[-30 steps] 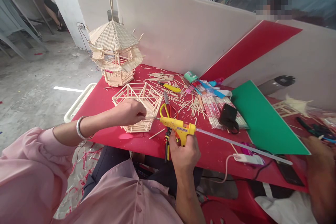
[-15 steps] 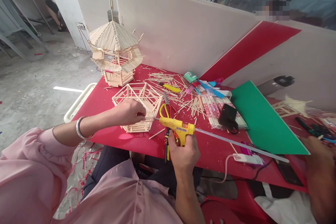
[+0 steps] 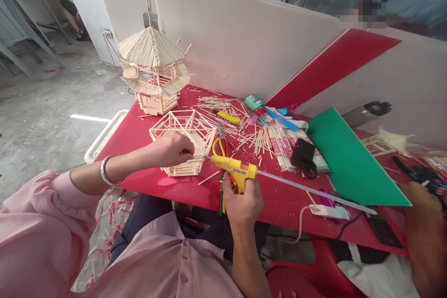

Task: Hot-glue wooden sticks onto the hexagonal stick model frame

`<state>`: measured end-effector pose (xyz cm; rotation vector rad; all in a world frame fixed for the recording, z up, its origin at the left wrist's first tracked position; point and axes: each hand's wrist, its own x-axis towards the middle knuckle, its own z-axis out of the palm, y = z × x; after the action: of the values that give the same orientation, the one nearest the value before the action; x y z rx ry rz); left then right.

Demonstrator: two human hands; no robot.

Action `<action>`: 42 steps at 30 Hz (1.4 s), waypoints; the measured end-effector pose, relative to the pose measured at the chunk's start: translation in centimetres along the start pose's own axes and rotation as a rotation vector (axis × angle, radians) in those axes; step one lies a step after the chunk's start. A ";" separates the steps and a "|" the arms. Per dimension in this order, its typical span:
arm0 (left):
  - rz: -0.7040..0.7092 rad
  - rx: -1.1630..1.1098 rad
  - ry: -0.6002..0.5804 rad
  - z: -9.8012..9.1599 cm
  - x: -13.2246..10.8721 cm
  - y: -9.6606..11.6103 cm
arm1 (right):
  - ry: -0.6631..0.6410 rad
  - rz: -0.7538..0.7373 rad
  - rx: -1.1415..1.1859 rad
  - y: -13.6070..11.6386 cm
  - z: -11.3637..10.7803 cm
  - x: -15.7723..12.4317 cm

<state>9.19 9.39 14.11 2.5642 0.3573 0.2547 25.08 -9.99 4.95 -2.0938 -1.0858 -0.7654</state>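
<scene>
A yellow hot glue gun [image 3: 234,167] is gripped in my right hand [image 3: 244,200], its nozzle pointing left and a long clear glue stick [image 3: 314,191] trailing from its back. My left hand [image 3: 172,149] is closed in a pinch, seemingly on a thin wooden stick [image 3: 199,155] whose end meets the nozzle; the fingertips are largely hidden. Beneath that hand lies a hexagonal stick frame [image 3: 188,123] with an open-spoked top. Yellow-and-red-handled scissors [image 3: 219,145] lie just behind the gun, and black-and-yellow pliers [image 3: 222,195] partly show below it.
Behind stands a tiered stick pagoda [image 3: 153,56]. Loose sticks [image 3: 223,102], a yellow-handled tool [image 3: 226,116], packaged sticks [image 3: 281,144] and a green board [image 3: 352,163] occupy the red table [image 3: 195,195]. A white partition [image 3: 223,37] rises at the back. Another person's hand [image 3: 424,200] is at right.
The glue gun and my right hand have shifted slightly left, nozzle closer to my left hand. My left hand stays in place.
</scene>
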 end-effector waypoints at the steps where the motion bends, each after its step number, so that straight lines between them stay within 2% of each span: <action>1: 0.000 0.000 0.002 0.0 0.0 0.0 | 0.000 0.003 0.007 0.0 0.1 -0.1; 11: 0.018 -0.010 0.016 0.0 0.0 0.1 | -0.056 0.052 0.117 0.4 0.6 -1.2; 29: 0.056 0.012 0.021 -0.1 0.1 0.2 | -0.055 0.088 0.191 0.3 0.8 -1.9; 36: -0.025 0.007 0.183 -0.4 -0.1 -0.7 | -0.083 0.106 0.174 0.4 0.8 -2.0; 42: -0.043 -0.127 0.242 -0.8 -0.9 -1.2 | -0.048 0.087 0.154 0.6 1.1 -2.1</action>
<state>7.93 10.52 14.09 2.4024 0.4695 0.5566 24.76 -10.40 2.53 -2.0234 -1.0383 -0.5736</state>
